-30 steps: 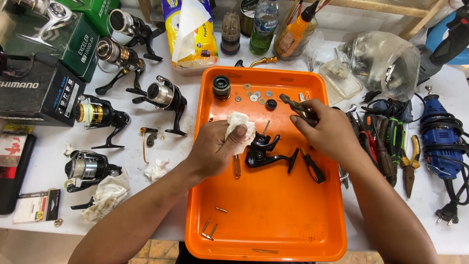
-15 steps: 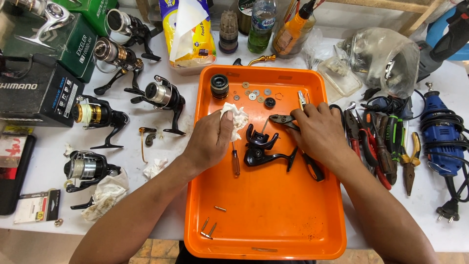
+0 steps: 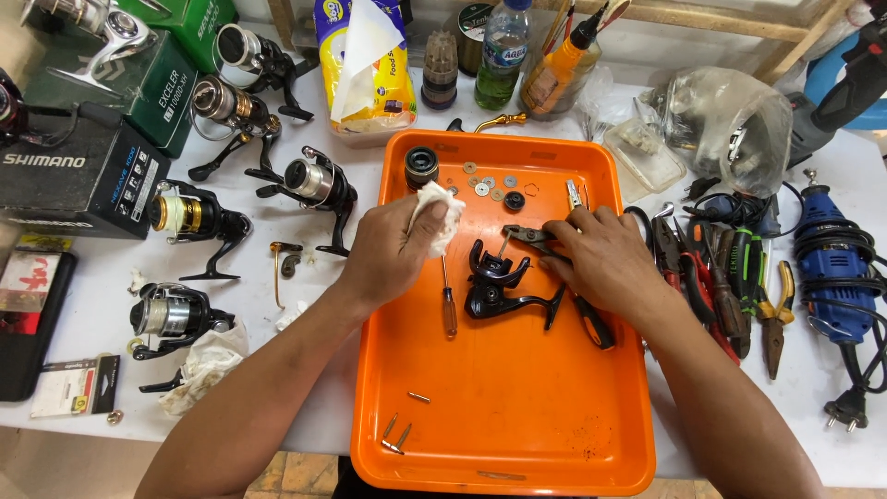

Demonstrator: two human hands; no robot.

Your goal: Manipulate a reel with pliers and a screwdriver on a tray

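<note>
A white table (image 3: 277,277) fills the view under even light, wooden rails (image 3: 702,14) at 1 o'clock, tan floor (image 3: 55,462) at 8 o'clock.

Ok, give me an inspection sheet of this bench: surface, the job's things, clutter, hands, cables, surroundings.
Surface: white table with an orange tray in the middle.
Job's things: black reel body in the tray; white cloth; pliers; screwdriver; washers and black spool at the tray's far end; loose screws near the front.
Clutter: spinning reels on the left, hand tools on the right, bottles behind.
Hands: left hand holds the cloth; right hand grips the pliers.
Cables: blue rotary tool with coiled cord and loose plug.
Surroundings: reel boxes far left.
</note>
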